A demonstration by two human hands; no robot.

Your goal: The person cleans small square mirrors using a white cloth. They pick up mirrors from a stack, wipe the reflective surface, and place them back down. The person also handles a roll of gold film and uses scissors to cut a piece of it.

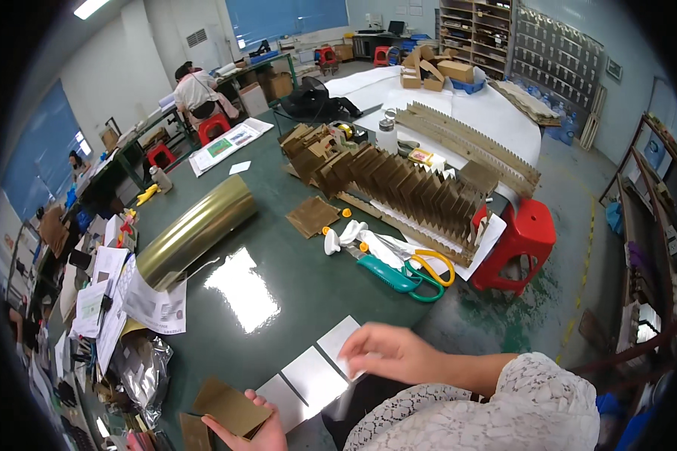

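At the near edge of the table, my left hand point(267, 427) is closed on a small stack of brown square sheets point(232, 406). Another brown piece point(194, 432) sits beside that stack. To its right, my right hand point(391, 352) hovers over a row of three pale rectangular pieces point(312, 377), its fingers curled together. A pale, thin smear hangs just below those fingertips, too blurred to name. Farther off on the green table point(316, 289) are teal-and-orange-handled scissors point(429, 276), a teal cutter point(384, 273) and white gloves or cloth point(387, 246).
A gold film roll point(195, 233) lies on the left, near papers point(154, 301) and a crumpled clear bag point(144, 376). A notched rack point(399, 180) of brown sheets stands farther back. Red stools point(515, 244) border the table's right end. Another person point(199, 94) sits in the background.
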